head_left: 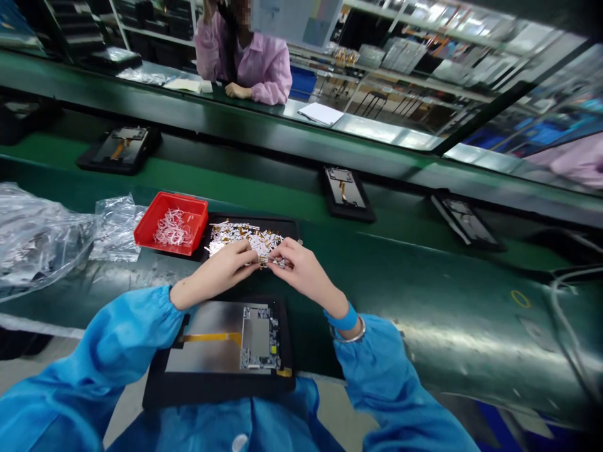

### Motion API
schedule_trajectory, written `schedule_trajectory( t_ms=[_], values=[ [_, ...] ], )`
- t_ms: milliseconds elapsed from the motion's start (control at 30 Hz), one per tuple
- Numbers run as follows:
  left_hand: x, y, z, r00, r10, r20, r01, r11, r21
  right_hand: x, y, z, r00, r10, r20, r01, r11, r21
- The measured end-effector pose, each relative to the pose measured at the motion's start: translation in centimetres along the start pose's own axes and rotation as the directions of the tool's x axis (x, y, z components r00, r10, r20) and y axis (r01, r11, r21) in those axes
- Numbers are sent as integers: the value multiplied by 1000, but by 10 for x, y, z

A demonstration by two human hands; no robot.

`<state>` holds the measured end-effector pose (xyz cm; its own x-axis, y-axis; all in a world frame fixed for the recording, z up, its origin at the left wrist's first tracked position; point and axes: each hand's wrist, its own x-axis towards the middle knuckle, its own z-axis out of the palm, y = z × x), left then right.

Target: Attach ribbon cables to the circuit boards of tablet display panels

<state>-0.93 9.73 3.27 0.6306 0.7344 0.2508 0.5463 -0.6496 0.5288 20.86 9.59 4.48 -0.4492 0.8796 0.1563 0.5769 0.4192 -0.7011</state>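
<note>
My left hand (226, 267) and my right hand (299, 270) meet over the near edge of a black tray (287, 225) heaped with small silvery and gold parts (240, 237). Both hands are closed in a pinch on a small silvery part (269, 258) between their fingertips. Below my wrists lies an open tablet (226, 342) in a black frame, its grey back plate, circuit board (259, 339) and an orange flex cable (211, 337) showing. Blue sleeves cover both arms.
A red bin (146, 229) of white scraps stands left of the tray, with crumpled clear plastic bags (42, 235) beyond it. Three more open tablets (346, 191) lie on the green conveyor belt (424, 263). A person in a pink coat (264, 63) sits across it.
</note>
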Motion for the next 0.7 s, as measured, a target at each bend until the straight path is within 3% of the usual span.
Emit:
schedule_trajectory(
  t_ms=[200, 333, 533, 700],
  values=[
    [-7, 11, 0, 995, 37, -93, -44, 997, -67, -6, -3, 9, 1000, -6, -30, 13, 975, 223],
    [-15, 15, -7, 984, -30, -178, 18, 998, -67, -8, -7, 15, 997, 24, 79, -51, 928, 369],
    [-26, 23, -12, 992, 41, -120, -58, 988, -142, -13, -11, 19, 991, 49, 126, -103, 879, 466],
    [-30, 33, -9, 984, -35, -176, -19, 956, -291, -16, -19, 19, 996, 53, 67, -83, 786, 613]
  ],
)
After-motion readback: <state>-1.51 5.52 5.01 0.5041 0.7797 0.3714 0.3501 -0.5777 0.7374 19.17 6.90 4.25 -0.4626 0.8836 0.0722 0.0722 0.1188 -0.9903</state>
